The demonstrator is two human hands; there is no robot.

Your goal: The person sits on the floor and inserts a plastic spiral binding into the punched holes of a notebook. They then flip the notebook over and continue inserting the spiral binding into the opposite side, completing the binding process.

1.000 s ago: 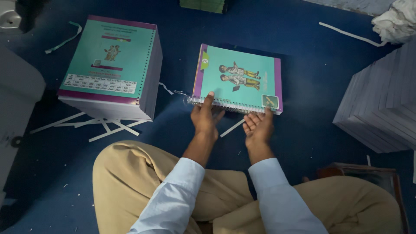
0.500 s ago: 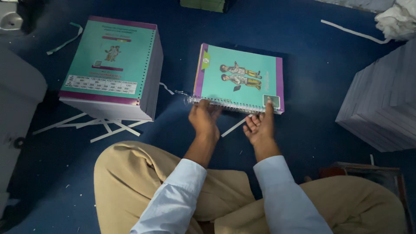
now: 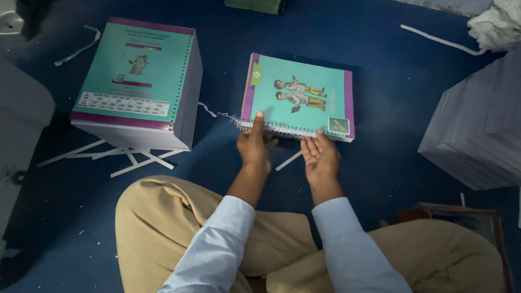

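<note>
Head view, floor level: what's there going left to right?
Grey machine at the left edge → tall stack of teal-covered books → left hand → spiral-bound teal book with right hand at its coil edge → grey stack of paper.

Book stack (image 3: 138,81); grey sheets (image 3: 477,130); strips (image 3: 108,154)

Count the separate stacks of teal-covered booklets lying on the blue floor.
2. One tall stack sits at the left; a thinner spiral-bound stack lies ahead, with the left hand and right hand at its coil edge.
</note>
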